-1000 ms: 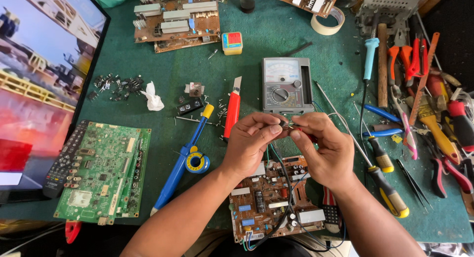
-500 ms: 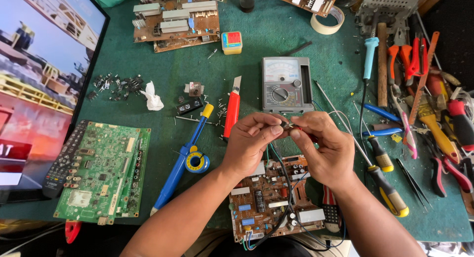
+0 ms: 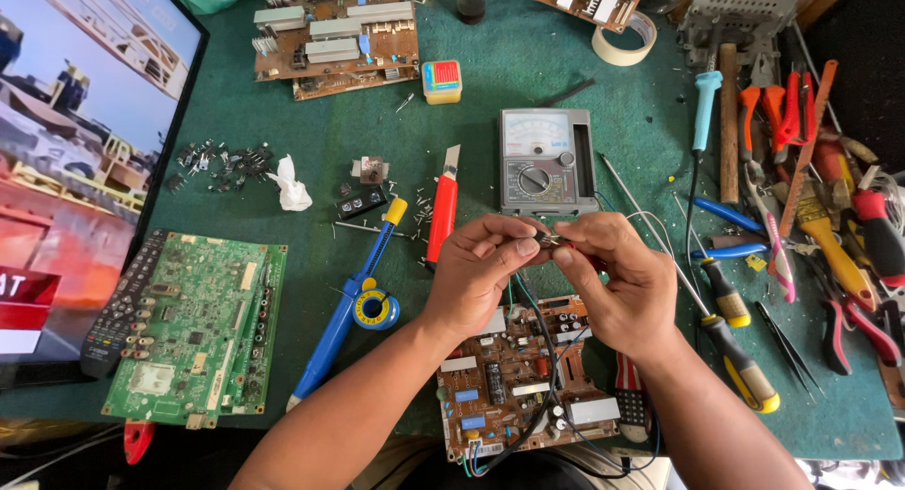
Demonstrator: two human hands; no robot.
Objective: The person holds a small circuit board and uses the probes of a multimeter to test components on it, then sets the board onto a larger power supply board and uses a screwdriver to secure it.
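Left hand (image 3: 476, 278) and right hand (image 3: 617, 287), fingertips pinched together on a small metal part (image 3: 550, 237) above the brown circuit board (image 3: 528, 377), meter (image 3: 547, 160) just beyond; work apparently mid-way, part not yet fitted.

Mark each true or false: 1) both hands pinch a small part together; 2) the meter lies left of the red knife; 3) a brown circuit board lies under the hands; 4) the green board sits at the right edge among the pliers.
1) True: the left hand and right hand meet on a small part.
2) False: the meter lies right of the red knife.
3) True: the brown circuit board lies below them.
4) False: the green board lies at the left, beside the remote.
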